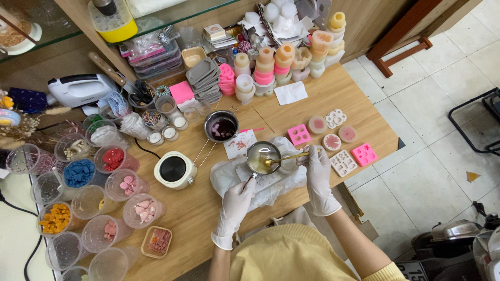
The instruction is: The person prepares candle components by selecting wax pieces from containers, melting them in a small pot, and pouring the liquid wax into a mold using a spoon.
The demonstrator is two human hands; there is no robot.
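My left hand is closed round the handle end of the small metal pot, which sits straight ahead of me on crumpled white plastic sheet near the table's front edge. The handle runs from the pot back and down-left toward me, so the pot lies just beyond and a bit right of my left hand. My right hand is pinched on a gold spoon; its long axis lies nearly level, handle at my right hand, bowl end in the pot's pale liquid. So the pot sits between both hands, the right one nearer its rim, the left one on the handle. Both hands wear white gloves.

Counts, approx where crowded:
- metal pots: 2, mine plus a second pot w/ dark liquid, behind and left.
- white round heater: 1, just left of the sheet, cord trailing off.
- pink square moulds: 2, one behind my pot, one at the right edge.
- round moulds near them: 3, plus 1 white flower-shaped and 1 white rectangular mould.
- clear cups of coloured wax bits on the left: a dozen or so, can't count exactly.
- stacked moulds at the back: too many to count.
- white hand mixer: 1, far left back.
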